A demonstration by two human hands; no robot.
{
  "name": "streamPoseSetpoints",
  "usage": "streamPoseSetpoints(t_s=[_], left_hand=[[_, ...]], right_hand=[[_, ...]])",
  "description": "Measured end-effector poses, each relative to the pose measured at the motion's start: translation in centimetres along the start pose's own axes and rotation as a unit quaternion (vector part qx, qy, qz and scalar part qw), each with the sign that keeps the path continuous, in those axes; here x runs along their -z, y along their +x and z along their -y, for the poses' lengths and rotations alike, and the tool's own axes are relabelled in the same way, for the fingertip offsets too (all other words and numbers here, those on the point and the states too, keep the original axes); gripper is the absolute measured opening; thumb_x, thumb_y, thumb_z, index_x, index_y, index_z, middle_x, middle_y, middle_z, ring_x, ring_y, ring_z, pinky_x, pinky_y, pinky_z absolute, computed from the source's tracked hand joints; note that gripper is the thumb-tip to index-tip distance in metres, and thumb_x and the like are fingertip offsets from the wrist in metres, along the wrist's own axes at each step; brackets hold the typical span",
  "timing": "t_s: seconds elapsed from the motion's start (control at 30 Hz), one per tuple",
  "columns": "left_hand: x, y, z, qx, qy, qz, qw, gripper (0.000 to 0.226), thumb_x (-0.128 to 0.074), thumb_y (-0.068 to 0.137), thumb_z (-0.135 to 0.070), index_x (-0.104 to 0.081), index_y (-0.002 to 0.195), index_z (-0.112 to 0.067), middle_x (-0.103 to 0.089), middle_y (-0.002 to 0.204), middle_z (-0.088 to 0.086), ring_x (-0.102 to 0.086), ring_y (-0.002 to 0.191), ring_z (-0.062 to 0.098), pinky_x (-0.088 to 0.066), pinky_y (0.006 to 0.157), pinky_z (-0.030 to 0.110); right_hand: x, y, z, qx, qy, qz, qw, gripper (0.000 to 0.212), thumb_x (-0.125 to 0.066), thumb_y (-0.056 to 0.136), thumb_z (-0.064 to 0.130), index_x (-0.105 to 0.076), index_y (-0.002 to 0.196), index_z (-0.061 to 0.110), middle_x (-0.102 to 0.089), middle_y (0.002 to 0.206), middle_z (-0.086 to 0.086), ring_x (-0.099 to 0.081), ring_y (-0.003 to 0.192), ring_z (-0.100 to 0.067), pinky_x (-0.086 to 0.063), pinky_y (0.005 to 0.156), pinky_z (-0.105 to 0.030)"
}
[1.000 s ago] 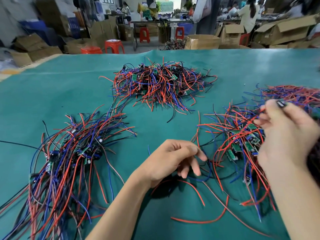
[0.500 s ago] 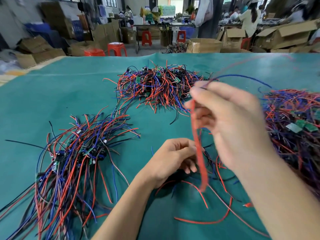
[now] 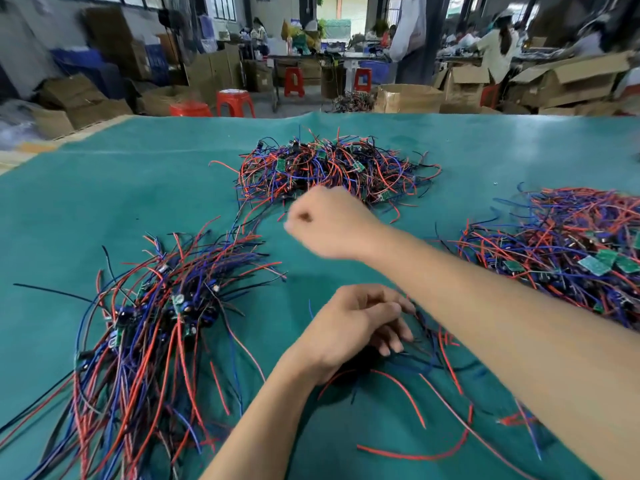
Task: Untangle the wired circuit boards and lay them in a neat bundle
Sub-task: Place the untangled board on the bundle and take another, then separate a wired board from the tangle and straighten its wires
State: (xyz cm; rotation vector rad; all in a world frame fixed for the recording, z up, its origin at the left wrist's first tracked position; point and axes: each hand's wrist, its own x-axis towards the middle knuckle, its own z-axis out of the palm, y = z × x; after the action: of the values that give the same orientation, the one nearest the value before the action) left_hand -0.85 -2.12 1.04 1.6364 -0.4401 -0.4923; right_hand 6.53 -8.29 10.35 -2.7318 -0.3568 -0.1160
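Three heaps of red, blue and black wired circuit boards lie on the green table cloth (image 3: 104,202): a combed bundle (image 3: 149,327) at the left, a tangled pile (image 3: 332,168) at the far middle and another tangled pile (image 3: 568,251) at the right. My right hand (image 3: 325,223) reaches across to the left between the far pile and the bundle. It is blurred, its fingers curled into a fist around something small and dark. My left hand (image 3: 356,327) rests near the front middle, its curled fingers holding a few loose wires (image 3: 429,351) against the cloth.
Loose red wires (image 3: 412,455) lie on the cloth in front of my left hand. Beyond the far table edge stand red stools (image 3: 235,102), cardboard boxes (image 3: 408,97) and other people at workbenches.
My right hand lifted a wired board out of the right pile, raised it in front of me, then swung left toward the bundle. My left hand stayed on the loose wires.
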Motion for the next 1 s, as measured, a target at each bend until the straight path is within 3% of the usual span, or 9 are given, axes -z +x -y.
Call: streamPoseSetpoints(t_s=[0.07, 0.1, 0.2, 0.33, 0.43, 0.53, 0.63, 0.83, 1.0], left_hand=[[0.0, -0.1, -0.4, -0.018, -0.031, 0.029, 0.999, 0.018, -0.050, 0.102, -0.010, -0.068, 0.097, -0.009, -0.068, 0.075, 0.009, -0.064, 0.062, 0.017, -0.052, 0.059, 0.025], [-0.1, -0.1, -0.4, -0.017, -0.054, 0.034, 0.998, 0.019, -0.047, 0.103, -0.006, -0.066, 0.101, -0.006, -0.067, 0.075, 0.009, -0.061, 0.058, 0.014, -0.049, 0.055, 0.020], [-0.2, -0.1, -0.4, -0.015, -0.083, 0.045, 0.995, 0.020, -0.043, 0.102, 0.001, -0.062, 0.107, 0.003, -0.066, 0.074, 0.010, -0.057, 0.052, 0.010, -0.045, 0.050, 0.017], [-0.2, -0.2, -0.7, -0.020, -0.096, 0.046, 0.994, 0.020, -0.043, 0.102, 0.001, -0.062, 0.106, 0.002, -0.066, 0.073, 0.010, -0.057, 0.052, 0.009, -0.045, 0.050, 0.017], [-0.2, -0.3, -0.8, -0.016, -0.103, 0.043, 0.994, 0.020, -0.043, 0.101, 0.002, -0.062, 0.104, 0.001, -0.066, 0.072, 0.010, -0.057, 0.051, 0.010, -0.045, 0.050, 0.017], [-0.2, -0.3, -0.8, -0.016, -0.111, 0.042, 0.993, 0.020, -0.043, 0.101, 0.002, -0.063, 0.101, -0.001, -0.066, 0.071, 0.009, -0.057, 0.052, 0.010, -0.045, 0.050, 0.017], [-0.2, -0.3, -0.9, -0.008, -0.126, 0.023, 0.992, 0.020, -0.043, 0.100, 0.004, -0.063, 0.100, -0.002, -0.066, 0.073, 0.011, -0.058, 0.053, 0.011, -0.046, 0.050, 0.018], [0.0, 0.5, -0.8, 0.016, -0.239, -0.074, 0.968, 0.015, -0.047, 0.103, -0.009, -0.056, 0.114, -0.003, -0.065, 0.092, 0.017, -0.065, 0.059, 0.020, -0.049, 0.050, 0.021], [0.0, 0.7, -1.0, 0.031, -0.288, -0.110, 0.951, 0.022, -0.045, 0.105, -0.024, -0.055, 0.103, -0.005, -0.067, 0.085, 0.013, -0.064, 0.058, 0.019, -0.052, 0.052, 0.025]], right_hand=[[0.2, 1.3, -4.3, -0.086, -0.047, -0.029, 0.995, 0.016, -0.054, 0.089, 0.020, -0.071, 0.088, 0.020, -0.067, 0.108, -0.017, -0.066, 0.103, -0.040, -0.055, 0.095, -0.044], [0.1, 1.5, -6.3, -0.127, -0.074, -0.037, 0.988, 0.023, -0.054, 0.089, 0.016, -0.071, 0.104, 0.020, -0.065, 0.120, -0.015, -0.064, 0.108, -0.040, -0.054, 0.096, -0.044], [-1.0, 1.4, -10.6, -0.191, -0.075, -0.007, 0.979, 0.032, -0.053, 0.093, 0.015, -0.064, 0.121, 0.027, -0.061, 0.122, -0.014, -0.065, 0.083, -0.032, -0.055, 0.084, -0.037], [-1.7, 1.2, -12.2, -0.223, -0.025, -0.053, 0.973, 0.028, -0.053, 0.088, 0.008, -0.074, 0.103, 0.019, -0.069, 0.102, -0.017, -0.069, 0.087, -0.036, -0.059, 0.084, -0.041], [-1.6, 1.0, -12.1, -0.237, 0.047, -0.118, 0.963, 0.027, -0.052, 0.085, 0.005, -0.078, 0.086, 0.011, -0.074, 0.073, -0.011, -0.073, 0.064, -0.032, -0.064, 0.066, -0.042], [-0.7, 0.4, -11.5, -0.247, 0.140, -0.155, 0.946, 0.019, -0.063, 0.084, 0.009, -0.081, 0.083, 0.016, -0.071, 0.057, -0.004, -0.069, 0.048, -0.021, -0.057, 0.046, -0.030], [0.5, -1.4, -10.8, -0.225, 0.227, -0.150, 0.936, 0.014, -0.072, 0.083, 0.011, -0.081, 0.088, 0.020, -0.073, 0.063, -0.001, -0.055, 0.038, -0.012, -0.042, 0.039, -0.020], [1.4, -9.2, -8.4, -0.143, 0.319, -0.107, 0.931, 0.026, -0.064, 0.090, 0.003, -0.080, 0.086, 0.023, -0.079, 0.083, 0.008, -0.043, 0.037, -0.002, -0.036, 0.037, -0.016], [0.3, -14.3, -5.5, -0.059, 0.383, 0.002, 0.922, 0.019, -0.062, 0.074, 0.005, -0.079, 0.068, 0.009, -0.073, 0.062, -0.006, -0.052, 0.041, 0.005, -0.035, 0.045, -0.002]])
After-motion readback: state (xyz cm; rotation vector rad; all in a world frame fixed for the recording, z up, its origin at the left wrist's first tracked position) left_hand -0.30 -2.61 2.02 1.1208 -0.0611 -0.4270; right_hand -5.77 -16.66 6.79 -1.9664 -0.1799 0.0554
